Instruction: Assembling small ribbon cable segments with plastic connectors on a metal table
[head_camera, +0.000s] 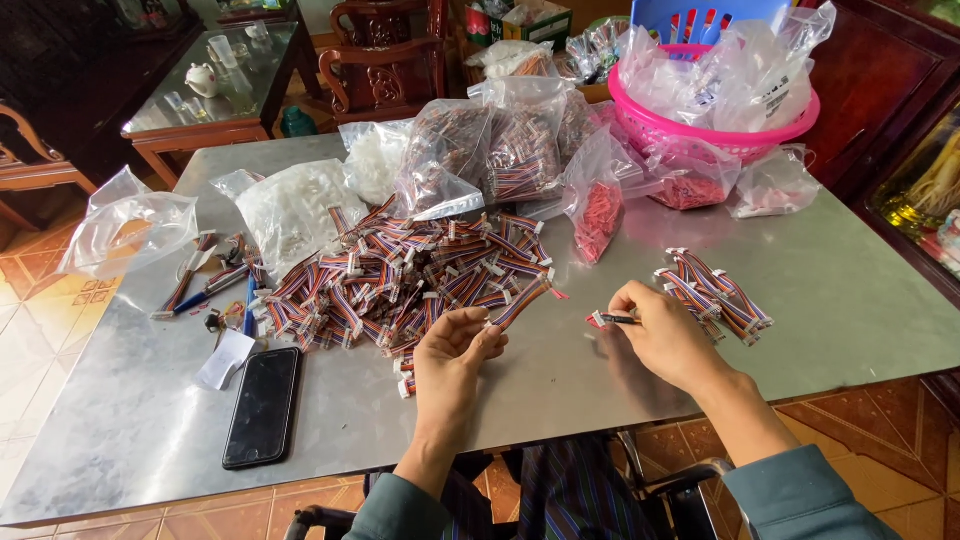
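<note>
My left hand (455, 350) pinches one end of a short multicoloured ribbon cable (522, 300) at the near edge of a big heap of such cables (400, 275) on the grey metal table (600, 390). My right hand (662, 335) grips a small dark tool with a white-and-red tip (610, 319), just right of the cable's free end. A smaller stack of finished-looking cables (715, 292) lies right behind my right hand.
A black phone (262, 405) lies at the near left, with pens and small tools (215, 285) beyond it. Clear bags of parts (490, 150) crowd the back. A pink basket (715, 120) stands at the back right, an empty bag (125, 230) at the left edge.
</note>
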